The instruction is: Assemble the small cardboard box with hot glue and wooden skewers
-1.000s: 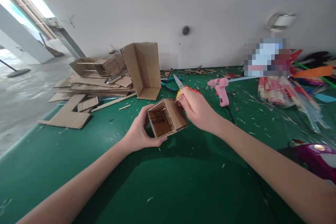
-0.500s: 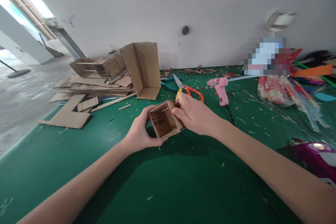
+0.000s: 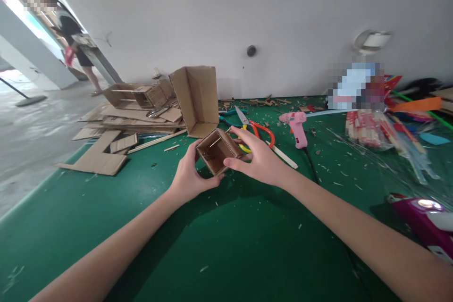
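A small open-fronted cardboard box (image 3: 222,150), with a thin stick across its inside, is held tilted above the green table. My left hand (image 3: 189,172) grips its left side, thumb at the upper left edge and fingers under the bottom. On the other side my right hand (image 3: 260,155) is closed round it, thumb on the front lower right edge and a finger reaching the top. Just behind that hand lie scissors (image 3: 256,128) with orange and yellow handles, partly hidden by it. A flat wooden stick (image 3: 286,156) lies beside them.
A pink glue gun (image 3: 298,128) lies at the right, its cord running forward. Stacked cardboard (image 3: 106,120) and a larger folded cardboard piece (image 3: 201,99) stand back left. Bagged sticks (image 3: 364,127) and a purple device (image 3: 417,222) are far right. A person (image 3: 72,33) stands beyond the table.
My right hand has shifted from pinching at the box's right side to spanning it, thumb now in front. The box is turned slightly. A person has come into view at the upper left.
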`<state>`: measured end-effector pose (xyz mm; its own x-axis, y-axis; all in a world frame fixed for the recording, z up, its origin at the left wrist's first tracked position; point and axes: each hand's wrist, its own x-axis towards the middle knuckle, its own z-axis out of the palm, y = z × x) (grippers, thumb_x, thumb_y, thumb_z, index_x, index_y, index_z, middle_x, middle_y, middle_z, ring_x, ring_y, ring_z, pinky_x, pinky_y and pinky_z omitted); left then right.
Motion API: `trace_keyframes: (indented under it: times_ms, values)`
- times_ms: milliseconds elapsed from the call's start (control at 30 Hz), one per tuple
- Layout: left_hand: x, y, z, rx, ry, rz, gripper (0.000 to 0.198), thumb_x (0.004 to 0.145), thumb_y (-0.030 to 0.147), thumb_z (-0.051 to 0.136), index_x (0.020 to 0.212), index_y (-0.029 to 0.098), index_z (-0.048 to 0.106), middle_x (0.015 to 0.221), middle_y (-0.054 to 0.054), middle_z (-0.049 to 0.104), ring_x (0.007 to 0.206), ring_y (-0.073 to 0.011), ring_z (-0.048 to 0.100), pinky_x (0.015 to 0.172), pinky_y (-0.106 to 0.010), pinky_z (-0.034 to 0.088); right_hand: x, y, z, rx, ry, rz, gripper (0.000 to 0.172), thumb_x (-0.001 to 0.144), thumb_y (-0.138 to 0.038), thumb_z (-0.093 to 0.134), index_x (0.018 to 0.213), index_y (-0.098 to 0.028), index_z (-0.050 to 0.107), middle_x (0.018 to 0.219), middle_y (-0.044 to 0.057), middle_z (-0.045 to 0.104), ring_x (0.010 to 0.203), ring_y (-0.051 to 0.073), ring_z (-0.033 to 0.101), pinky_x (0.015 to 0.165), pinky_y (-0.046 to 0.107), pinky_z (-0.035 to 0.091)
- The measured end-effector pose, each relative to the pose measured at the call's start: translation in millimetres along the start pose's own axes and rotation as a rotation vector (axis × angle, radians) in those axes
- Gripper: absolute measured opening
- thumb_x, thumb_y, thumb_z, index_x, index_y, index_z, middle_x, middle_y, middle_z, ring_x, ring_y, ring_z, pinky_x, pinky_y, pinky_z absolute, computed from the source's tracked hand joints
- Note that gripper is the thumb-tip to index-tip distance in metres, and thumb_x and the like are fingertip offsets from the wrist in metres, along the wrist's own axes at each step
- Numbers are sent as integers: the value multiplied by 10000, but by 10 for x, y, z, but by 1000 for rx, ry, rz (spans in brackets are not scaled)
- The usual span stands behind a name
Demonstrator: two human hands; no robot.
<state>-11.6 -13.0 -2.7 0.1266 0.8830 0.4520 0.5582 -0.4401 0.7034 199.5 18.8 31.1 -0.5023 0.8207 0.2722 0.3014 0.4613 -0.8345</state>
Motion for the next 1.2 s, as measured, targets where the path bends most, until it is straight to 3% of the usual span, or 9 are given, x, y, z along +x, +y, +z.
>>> trace_keyframes:
  times_ms: [100,267,667,833,933,1033,1100,1200]
  values:
    - [-20,26,-1,72,32,-32,814,595,324,790,1295,196,395,1123,-92,645,996,-280,661,847,-423,551,16,-14,5,-16,41,-55,777,742,-501,709,1406,-222,416,1448,123,439,1266,287,484,999,483,471]
    - [-22,52,-15,111,9,-8,796,594,329,783,1285,205,407,1125,-83,653,992,-269,668,853,-406,547,18,-46,-11,-44,17,-164,540,796,-389,673,1284,-202,537,1305,105,539,1176,243,546,1003,450,472]
    - [-20,41,-4,115,-20,-41,834,582,394,801,1280,179,397,1153,-135,641,1036,-329,647,876,-501,523,13,-2,-78,-31,-63,-70,587,771,-444,694,1282,-189,555,1285,114,487,1180,250,529,988,454,482]
    - [-3,-18,-5,-30,-143,3,836,656,397,803,1336,199,359,1275,-148,574,1163,-329,581,975,-504,479,39,36,-71,-106,68,-115,475,837,-363,597,1271,-178,550,1246,120,528,1155,239,549,994,465,474]
    - [-4,-62,-10,-203,-185,84,686,774,416,721,1332,194,391,1343,-159,522,1259,-326,505,1072,-509,397,42,-1,-138,-227,135,-239,447,835,-291,566,1271,-191,557,1282,115,534,1190,242,530,1028,470,444]
    - [-4,-63,-22,-370,-131,154,537,897,399,584,1355,206,383,1397,-157,474,1319,-298,449,1115,-492,351,21,-56,-181,-303,64,-343,498,813,-245,570,1308,-202,531,1332,106,513,1210,238,520,1008,434,467]
    - [-1,-43,-35,-401,-94,200,486,938,374,527,1375,228,373,1436,-147,440,1339,-275,431,1116,-470,358,1,-79,-166,-326,-11,-382,526,797,-225,578,1319,-200,522,1341,107,511,1209,234,524,983,409,489]
    - [3,-19,-49,-330,-61,218,313,962,338,491,1255,228,498,1422,-136,463,1338,-257,441,1093,-441,389,-17,-86,-112,-370,-51,-431,497,779,-218,601,1274,-190,563,1309,112,546,1214,241,523,1000,416,477]
